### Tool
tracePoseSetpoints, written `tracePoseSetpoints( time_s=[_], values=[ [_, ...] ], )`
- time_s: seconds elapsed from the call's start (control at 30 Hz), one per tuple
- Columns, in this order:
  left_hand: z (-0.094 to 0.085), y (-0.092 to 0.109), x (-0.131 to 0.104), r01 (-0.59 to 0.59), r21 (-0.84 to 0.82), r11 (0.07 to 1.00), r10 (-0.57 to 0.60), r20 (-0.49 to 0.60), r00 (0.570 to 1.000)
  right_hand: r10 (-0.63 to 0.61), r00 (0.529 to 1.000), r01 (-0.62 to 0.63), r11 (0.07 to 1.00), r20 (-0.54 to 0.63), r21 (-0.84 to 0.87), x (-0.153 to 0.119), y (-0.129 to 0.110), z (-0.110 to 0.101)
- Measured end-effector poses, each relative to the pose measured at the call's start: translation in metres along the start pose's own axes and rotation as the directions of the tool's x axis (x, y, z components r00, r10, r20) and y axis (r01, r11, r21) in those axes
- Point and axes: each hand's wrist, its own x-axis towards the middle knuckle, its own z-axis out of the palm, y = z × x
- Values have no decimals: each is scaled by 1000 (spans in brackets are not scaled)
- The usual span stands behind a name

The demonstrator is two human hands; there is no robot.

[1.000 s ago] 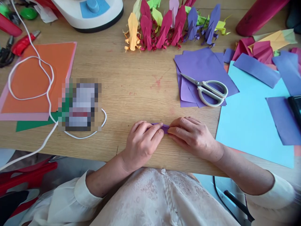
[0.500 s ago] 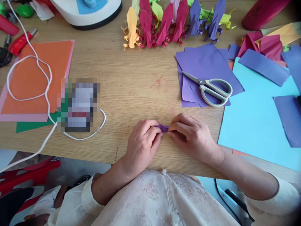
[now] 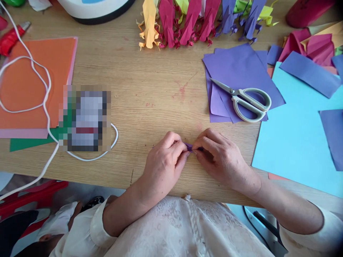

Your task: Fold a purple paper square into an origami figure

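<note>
Between my fingertips, close to the table's front edge, is a small folded piece of purple paper (image 3: 189,146). My left hand (image 3: 164,162) pinches its left part, and my right hand (image 3: 223,157) pinches the right end. Only a short strip shows; the fingers cover the rest. Beyond my right hand lies a stack of purple paper sheets (image 3: 241,67), with grey-handled scissors (image 3: 250,103) resting on it, blades toward the left. At the back stands a row of folded paper figures in yellow, crimson (image 3: 167,25), purple and green.
A light blue sheet (image 3: 289,142) with purple paper pieces covers the right side. Orange sheets (image 3: 32,82), a white cable (image 3: 46,92) and a pixelated device (image 3: 87,121) lie at left. A white-based appliance (image 3: 99,10) and a crimson cylinder (image 3: 308,12) stand behind.
My left hand has slid slightly right along the purple paper, so less of it shows between my fingers. The camera view has shifted a little.
</note>
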Motion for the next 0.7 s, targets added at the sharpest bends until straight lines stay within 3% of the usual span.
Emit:
tracePoseSetpoints(
  time_s=[0.2, 0.5, 0.7],
  values=[
    [1, -2, -1, -32, 69, 997, 31, 9, 999, -16, 1000, 12, 990, 23, 143, -7, 14, -13],
    [-2, 2, -2, -61, 86, 994, 57, 44, 997, -88, 996, 88, 994, 3, 58, -12, 18, -16],
    [1, -1, -2, -71, 82, 994, 71, 2, 997, -37, 999, 39, 998, -39, 51, -17, 18, -18]
  ],
)
